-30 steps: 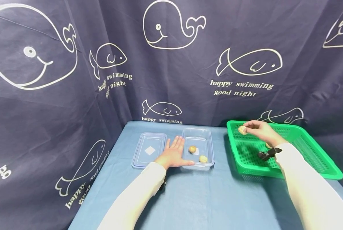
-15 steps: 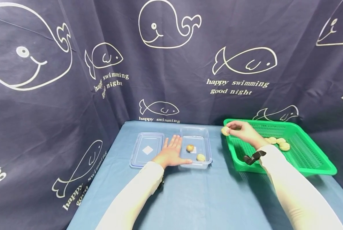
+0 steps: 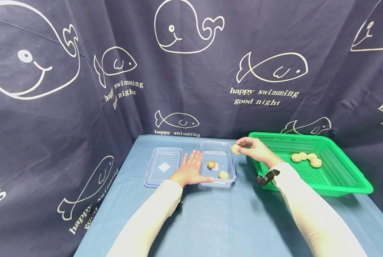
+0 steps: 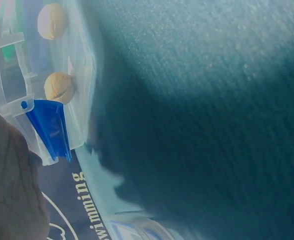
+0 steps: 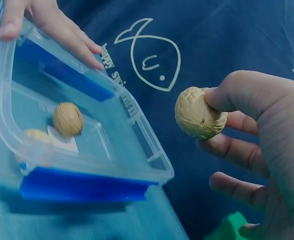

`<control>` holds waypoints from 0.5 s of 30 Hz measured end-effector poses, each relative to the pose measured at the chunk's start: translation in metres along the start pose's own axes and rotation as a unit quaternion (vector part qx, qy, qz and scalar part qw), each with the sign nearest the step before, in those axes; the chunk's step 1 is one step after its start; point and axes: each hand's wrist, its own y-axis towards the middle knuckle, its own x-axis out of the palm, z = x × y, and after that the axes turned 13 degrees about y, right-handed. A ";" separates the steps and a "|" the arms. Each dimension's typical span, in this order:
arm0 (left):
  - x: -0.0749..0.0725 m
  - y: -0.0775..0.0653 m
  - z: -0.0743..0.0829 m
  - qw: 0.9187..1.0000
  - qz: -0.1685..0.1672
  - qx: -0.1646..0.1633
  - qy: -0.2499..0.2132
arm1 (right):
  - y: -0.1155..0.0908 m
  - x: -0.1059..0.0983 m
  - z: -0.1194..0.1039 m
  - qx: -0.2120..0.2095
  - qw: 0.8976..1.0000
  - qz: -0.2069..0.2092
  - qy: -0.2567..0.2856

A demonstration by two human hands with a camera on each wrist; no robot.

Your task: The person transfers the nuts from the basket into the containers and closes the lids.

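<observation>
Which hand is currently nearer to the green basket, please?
The right. The right hand holds a walnut just beyond the green basket's left rim, over the table. The left hand lies flat much farther away, against the clear container's left side.

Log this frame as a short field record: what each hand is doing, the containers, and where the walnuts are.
right hand: right hand pinches a walnut in its fingers, beside the far right corner of the clear box
left hand: left hand lies flat on the table, thumb along the box's near edge
clear box: clear box open, two walnuts inside
lid: lid flat on the table, left of the left hand
green basket: green basket at right, a cluster of walnuts inside
surface: blue tablecloth
</observation>
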 end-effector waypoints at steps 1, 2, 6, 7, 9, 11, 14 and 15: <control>0.000 0.000 0.000 1.000 0.000 0.000 0.000 | 0.001 0.002 -0.002 0.001 1.000 0.000 0.001; 0.000 0.000 0.000 1.000 -0.001 0.000 0.001 | 0.002 0.004 -0.003 0.001 1.000 -0.001 0.003; 0.000 0.000 -0.001 1.000 -0.004 -0.004 -0.004 | 0.006 0.010 -0.005 0.002 1.000 -0.003 0.010; 0.000 0.001 -0.001 1.000 -0.005 -0.005 -0.005 | 0.006 0.011 -0.005 -0.002 1.000 -0.005 0.011; 0.000 0.000 -0.001 1.000 -0.005 -0.005 -0.008 | 0.006 0.011 -0.006 -0.006 1.000 0.000 0.007; 0.000 0.000 -0.001 1.000 -0.004 -0.003 -0.007 | 0.005 0.008 -0.006 -0.006 1.000 0.010 -0.001; -0.001 0.000 -0.001 1.000 -0.001 0.000 -0.007 | 0.001 -0.001 -0.006 -0.005 1.000 0.026 -0.013; -0.001 0.000 -0.001 1.000 0.000 0.001 -0.007 | -0.001 -0.004 -0.006 -0.003 0.999 0.030 -0.014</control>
